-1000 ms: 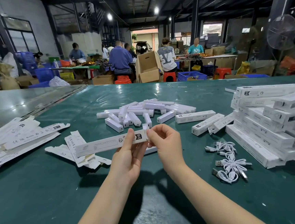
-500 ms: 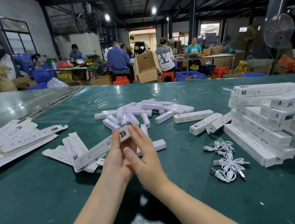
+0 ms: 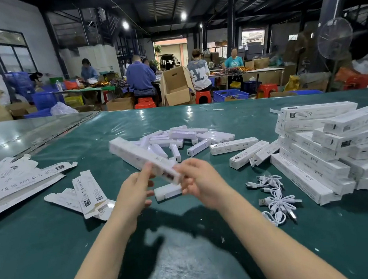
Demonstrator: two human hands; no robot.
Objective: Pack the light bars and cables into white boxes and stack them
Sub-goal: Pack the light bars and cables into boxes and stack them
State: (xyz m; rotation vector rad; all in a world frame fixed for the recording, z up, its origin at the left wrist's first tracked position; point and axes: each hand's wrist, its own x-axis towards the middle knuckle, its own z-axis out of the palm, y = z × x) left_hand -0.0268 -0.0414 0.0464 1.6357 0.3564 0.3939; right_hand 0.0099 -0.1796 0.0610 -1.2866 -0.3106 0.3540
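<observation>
Centre frame: white box (image 3: 140,157), motion-blurred, held tilted above green table (image 3: 55,250) | left hand (image 3: 134,194) pinches its near end | right hand (image 3: 201,181) fingers curled round the same end | light bars (image 3: 178,137) heaped upper centre | cables (image 3: 275,200) lower right | stack of boxes (image 3: 313,150) at right.
</observation>
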